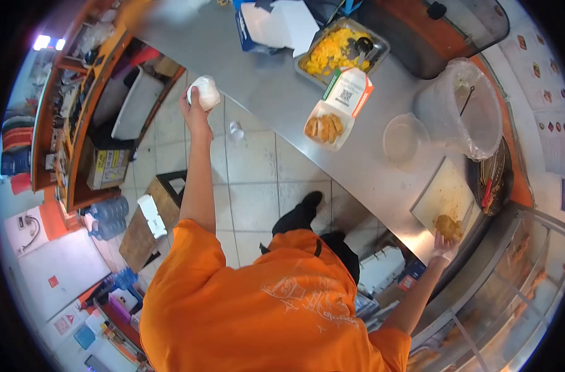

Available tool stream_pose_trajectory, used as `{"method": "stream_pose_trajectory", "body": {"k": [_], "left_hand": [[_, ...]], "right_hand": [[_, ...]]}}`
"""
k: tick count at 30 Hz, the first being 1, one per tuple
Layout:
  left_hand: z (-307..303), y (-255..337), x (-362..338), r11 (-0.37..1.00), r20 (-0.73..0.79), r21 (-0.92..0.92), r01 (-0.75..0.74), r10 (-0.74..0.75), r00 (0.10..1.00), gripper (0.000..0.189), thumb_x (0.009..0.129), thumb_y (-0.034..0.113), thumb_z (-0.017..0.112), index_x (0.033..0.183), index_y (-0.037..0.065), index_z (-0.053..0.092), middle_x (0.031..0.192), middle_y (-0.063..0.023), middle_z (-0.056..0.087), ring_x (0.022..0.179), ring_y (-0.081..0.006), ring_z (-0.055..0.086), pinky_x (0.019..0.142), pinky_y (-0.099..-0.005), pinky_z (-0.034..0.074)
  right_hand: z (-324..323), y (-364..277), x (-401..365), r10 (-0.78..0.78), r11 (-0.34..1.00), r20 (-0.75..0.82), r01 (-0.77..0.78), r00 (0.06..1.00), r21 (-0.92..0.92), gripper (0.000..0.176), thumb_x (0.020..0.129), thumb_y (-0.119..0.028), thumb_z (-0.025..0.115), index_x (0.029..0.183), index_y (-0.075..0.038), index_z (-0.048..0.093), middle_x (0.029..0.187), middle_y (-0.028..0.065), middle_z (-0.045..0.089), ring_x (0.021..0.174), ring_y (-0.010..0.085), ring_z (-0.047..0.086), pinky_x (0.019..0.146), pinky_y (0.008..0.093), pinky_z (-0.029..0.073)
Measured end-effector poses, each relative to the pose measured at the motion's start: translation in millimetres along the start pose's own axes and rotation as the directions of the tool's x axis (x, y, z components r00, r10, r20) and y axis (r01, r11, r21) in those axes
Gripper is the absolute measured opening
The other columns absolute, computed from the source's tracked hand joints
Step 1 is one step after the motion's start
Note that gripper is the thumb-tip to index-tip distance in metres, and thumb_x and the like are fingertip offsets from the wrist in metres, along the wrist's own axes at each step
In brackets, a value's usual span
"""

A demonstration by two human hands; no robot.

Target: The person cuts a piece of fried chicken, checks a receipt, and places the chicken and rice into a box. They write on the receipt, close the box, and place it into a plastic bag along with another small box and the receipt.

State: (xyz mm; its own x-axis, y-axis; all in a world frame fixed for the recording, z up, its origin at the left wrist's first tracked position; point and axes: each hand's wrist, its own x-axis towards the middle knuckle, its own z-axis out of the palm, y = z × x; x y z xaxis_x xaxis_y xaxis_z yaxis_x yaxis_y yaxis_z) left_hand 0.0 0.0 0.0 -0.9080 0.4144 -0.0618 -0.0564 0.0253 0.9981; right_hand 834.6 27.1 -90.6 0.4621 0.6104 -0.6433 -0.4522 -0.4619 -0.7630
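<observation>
Out over the floor on the left, my left hand [197,115] is closed around a white rounded bundle [207,93] that looks wrapped; its contents are hidden. My right hand [444,249], in a thin clear glove, has its fingers closed on the near edge of a piece of fried chicken [448,227]. That piece rests on a white cutting board [440,186] dotted with crumbs. Farther along the steel counter, an open paper box [350,102] holds sliced fried chicken [324,128].
Behind the box sits a metal tray [304,65] of yellow scrambled egg with a black utensil. A clear round container [405,139] and a plastic-lined bucket [459,102] stand near the wall. A glass display case [512,291] borders the board. A white cup [236,130] lies on the floor.
</observation>
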Motion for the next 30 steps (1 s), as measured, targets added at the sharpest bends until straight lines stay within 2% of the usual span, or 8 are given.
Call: {"method": "stream_pose_trajectory", "body": {"k": [5,8,15,16,18,21,24,30], "left_hand": [[1.2,-55.9,17.5,0.994,0.196,-0.025,0.108,-0.101,0.975,0.058,0.094,0.038,0.069,0.137,0.006,0.046,0.128,-0.0146,0.057,0.114,-0.0232,0.06,0.094,-0.0368,0.051],[46.1,-77.8,-3.0,0.987,0.316,0.013,0.16,-0.156,0.936,0.06,0.093,0.038,0.07,0.138,0.005,0.046,0.126,-0.0147,0.059,0.112,-0.0226,0.06,0.094,-0.0359,0.051],[70.3,-126.4,41.9,0.853,0.392,0.425,-0.303,0.128,0.911,0.059,0.092,0.048,0.068,0.127,0.002,0.059,0.118,-0.017,0.065,0.111,-0.0283,0.061,0.096,-0.0365,0.048],[74.3,-129.0,45.2,0.796,0.438,0.471,-0.381,0.164,0.884,0.061,0.093,0.05,0.065,0.13,0.002,0.058,0.121,-0.0181,0.065,0.112,-0.0295,0.061,0.097,-0.037,0.047],[79.3,-126.5,47.7,0.853,0.538,0.429,-0.296,0.021,0.842,0.063,0.096,0.05,0.06,0.136,0.002,0.055,0.133,-0.0196,0.059,0.118,-0.031,0.058,0.1,-0.0387,0.046],[76.3,-107.5,22.2,0.873,0.442,0.408,-0.268,0.068,0.894,0.065,0.098,0.051,0.056,0.141,0.002,0.051,0.141,-0.0197,0.054,0.124,-0.0308,0.055,0.102,-0.0382,0.045],[59.4,-101.5,-6.6,0.874,0.335,0.413,-0.256,0.115,0.935,0.055,0.099,0.038,0.059,0.139,0.001,0.052,0.14,-0.0185,0.054,0.126,-0.0298,0.054,0.102,-0.0369,0.044],[53.6,-63.8,-148.2,0.747,0.372,0.343,-0.57,0.45,0.812,0.021,0.092,-0.002,0.053,0.112,0.002,0.061,0.11,-0.0078,0.064,0.095,-0.0185,0.058,0.082,-0.0314,0.046]], "right_hand": [[63.6,18.1,-8.5,-0.431,0.867,0.265,0.477,0.862,-0.142,0.048,0.098,-0.025,0.052,0.141,-0.004,0.046,0.141,0.0177,0.05,0.126,0.0331,0.054,0.105,0.0472,0.049],[72.5,-28.8,-45.2,-0.139,0.973,-0.075,0.15,0.987,0.178,0.051,0.097,-0.032,0.057,0.138,-0.005,0.045,0.139,0.0174,0.046,0.124,0.0374,0.054,0.096,0.0473,0.056],[29.0,-19.5,-11.9,0.032,0.972,0.229,0.023,0.973,-0.234,0.048,0.093,-0.041,0.064,0.129,-0.01,0.053,0.111,0.0096,0.057,0.1,0.0315,0.062,0.074,0.0442,0.055],[30.8,-20.6,-12.6,-0.044,0.894,0.111,0.089,0.993,-0.439,0.04,0.091,-0.035,0.064,0.124,-0.012,0.059,0.103,0.0091,0.061,0.089,0.0275,0.064,0.069,0.0411,0.055],[28.2,-31.4,-11.3,-0.234,-0.362,0.507,0.409,0.83,-0.837,0.04,0.086,-0.025,0.062,0.122,-0.007,0.063,0.103,0.0179,0.071,0.08,0.0287,0.07,0.069,0.0393,0.056],[60.8,-37.4,-28.7,-0.497,0.036,-0.031,-0.015,0.867,-0.999,0.032,0.084,-0.023,0.064,0.112,-0.008,0.072,0.106,0.0214,0.071,0.093,0.0336,0.071,0.078,0.0421,0.056],[80.2,-60.0,-89.1,-0.559,0.13,-0.033,0.049,0.829,-0.99,0.025,0.084,-0.021,0.062,0.101,-0.01,0.077,0.103,0.0231,0.071,0.1,0.0368,0.069,0.086,0.0445,0.055],[3.0,-48.9,-70.6,-0.454,-0.13,0.052,-0.009,0.89,-0.991,0.041,0.089,-0.013,0.054,0.129,-0.019,0.061,0.113,0.0233,0.068,0.105,0.0409,0.066,0.092,0.047,0.053]]}}
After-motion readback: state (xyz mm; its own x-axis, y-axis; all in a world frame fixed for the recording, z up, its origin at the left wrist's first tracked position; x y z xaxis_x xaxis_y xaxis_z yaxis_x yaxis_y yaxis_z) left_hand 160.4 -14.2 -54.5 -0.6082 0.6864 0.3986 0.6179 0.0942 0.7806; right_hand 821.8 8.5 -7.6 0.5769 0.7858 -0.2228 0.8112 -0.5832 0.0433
